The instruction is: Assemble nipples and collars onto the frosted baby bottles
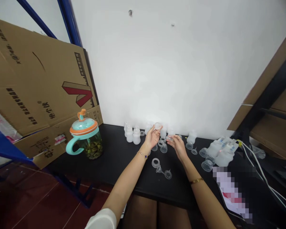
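My left hand (153,136), palm up, grips a translucent white bottle collar ring (158,126) between thumb and fingers. To its right, my right hand (177,145) pinches a clear silicone bottle nipple (169,139), partly covered by the fingers. Between and below the hands lie several loose rings and a clear dome cap (164,148). Nearer to me on the black table (124,165) are another collar ring (155,163) and two clear nipples, one of them (168,174) showing its round base. Small capped baby bottles (136,136) stand left of my left hand.
At the left is a turquoise-handled jug (92,144) with leaves inside, before a large cardboard box (38,79). On the right stand more white bottles (225,156) with clear caps, a phone (233,194) and white cables (259,168). A white wall (157,63) closes off the back.
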### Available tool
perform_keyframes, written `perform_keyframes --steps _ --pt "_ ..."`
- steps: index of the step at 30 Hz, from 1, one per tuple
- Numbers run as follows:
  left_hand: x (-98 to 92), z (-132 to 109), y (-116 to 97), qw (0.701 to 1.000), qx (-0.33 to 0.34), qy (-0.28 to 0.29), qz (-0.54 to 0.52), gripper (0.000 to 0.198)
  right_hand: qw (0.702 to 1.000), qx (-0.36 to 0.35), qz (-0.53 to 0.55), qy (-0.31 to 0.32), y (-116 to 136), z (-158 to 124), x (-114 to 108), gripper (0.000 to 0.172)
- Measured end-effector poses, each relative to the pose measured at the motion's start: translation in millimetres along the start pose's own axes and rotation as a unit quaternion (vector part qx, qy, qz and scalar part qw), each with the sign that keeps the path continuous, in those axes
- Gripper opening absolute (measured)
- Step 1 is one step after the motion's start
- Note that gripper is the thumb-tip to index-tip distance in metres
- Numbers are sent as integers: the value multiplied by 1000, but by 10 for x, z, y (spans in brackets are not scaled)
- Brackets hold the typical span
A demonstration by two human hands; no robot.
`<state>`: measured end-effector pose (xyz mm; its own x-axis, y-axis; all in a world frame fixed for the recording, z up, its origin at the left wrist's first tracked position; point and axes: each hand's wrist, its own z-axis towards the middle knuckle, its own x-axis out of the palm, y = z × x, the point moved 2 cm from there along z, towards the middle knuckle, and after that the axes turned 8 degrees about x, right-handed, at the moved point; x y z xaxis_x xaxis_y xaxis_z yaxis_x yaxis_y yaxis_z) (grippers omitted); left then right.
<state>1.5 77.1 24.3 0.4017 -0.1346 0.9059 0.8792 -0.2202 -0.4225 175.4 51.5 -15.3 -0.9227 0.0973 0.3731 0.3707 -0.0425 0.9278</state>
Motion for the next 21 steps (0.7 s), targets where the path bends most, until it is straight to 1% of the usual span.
perform_keyframes --steps 4,7,9,13,14,16,21 --pt "-36 6 23 999 5 -5 -53 33 999 -9 44 15 46 -52 50 33" --pt "-63 -12 50 998 6 0 -58 35 998 -15 64 22 35 -68 77 32" --pt "-81 -22 95 999 9 5 -37 33 997 -6 68 30 12 -69 93 33" --pt "-118 -41 232 998 23 16 64 24 994 35 76 67 -45 -53 110 39" --pt "-124 -48 262 996 25 24 85 20 993 43 81 75 -59 -46 108 39" --pt "-134 -62 298 992 40 35 111 14 991 63 98 72 -84 -29 92 36" --pt "-159 -71 269 984 72 25 163 24 985 106 126 59 -117 -8 50 29"
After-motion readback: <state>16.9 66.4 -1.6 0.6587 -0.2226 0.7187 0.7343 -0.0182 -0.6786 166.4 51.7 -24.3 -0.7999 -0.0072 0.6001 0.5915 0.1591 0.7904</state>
